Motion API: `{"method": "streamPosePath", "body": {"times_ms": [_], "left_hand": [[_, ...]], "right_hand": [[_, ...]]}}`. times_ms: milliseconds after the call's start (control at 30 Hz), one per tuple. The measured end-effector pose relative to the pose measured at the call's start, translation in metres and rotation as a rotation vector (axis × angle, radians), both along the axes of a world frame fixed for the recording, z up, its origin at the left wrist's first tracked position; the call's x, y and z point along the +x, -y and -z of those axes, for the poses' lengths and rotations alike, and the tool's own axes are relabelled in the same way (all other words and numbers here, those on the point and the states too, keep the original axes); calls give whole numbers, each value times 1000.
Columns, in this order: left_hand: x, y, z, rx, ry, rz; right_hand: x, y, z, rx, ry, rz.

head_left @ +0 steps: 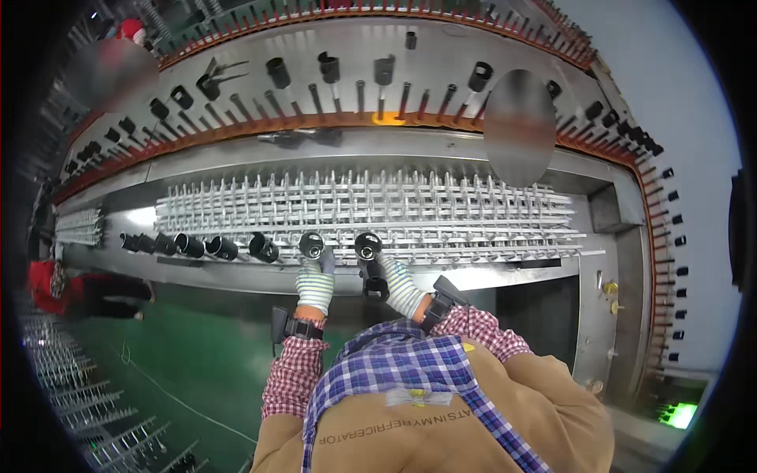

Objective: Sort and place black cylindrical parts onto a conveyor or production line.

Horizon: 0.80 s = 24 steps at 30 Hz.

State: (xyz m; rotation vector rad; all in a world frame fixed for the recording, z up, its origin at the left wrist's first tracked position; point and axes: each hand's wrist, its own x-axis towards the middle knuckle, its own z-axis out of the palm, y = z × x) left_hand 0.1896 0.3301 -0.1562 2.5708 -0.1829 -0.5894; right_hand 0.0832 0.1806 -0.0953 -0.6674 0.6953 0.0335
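My left hand, in a white striped glove, is closed around a black cylindrical cup. Its open end faces up and a shiny round fitting shows inside. Beside it, my right hand, gloved alike, grips a second black cup with a similar bright centre. Just below that cup, next to my right hand, is another black cylindrical part; whether my fingers touch it I cannot tell. Both hands are at the near edge of a metal rack of upright pins. Several black cups are lined up on its left part.
Behind the rack runs an orange-edged conveyor track with upright spindles, several carrying black cups. It curves down the right side. Dark parts lie on the metal ledge. A person in red is at the left, near more pin racks.
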Motion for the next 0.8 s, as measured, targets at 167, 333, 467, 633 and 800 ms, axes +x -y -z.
{"method": "streamPosePath", "body": {"times_ms": [167, 333, 467, 633, 800], "left_hand": [[4, 1, -8, -136, 184, 69], [5, -14, 43, 73, 586, 326], [4, -12, 22, 67, 103, 183], [-1, -12, 38, 123, 157, 157], [10, -16, 101, -400, 453, -294]], "right_hand": [[-34, 39, -8, -266, 119, -70], [-26, 54, -14, -991, -381, -560], [-42, 55, -1, -1264, -108, -564], [-59, 94, -32, -1220, 396, -791], [-89, 273, -51, -1246, 811, -543]]}}
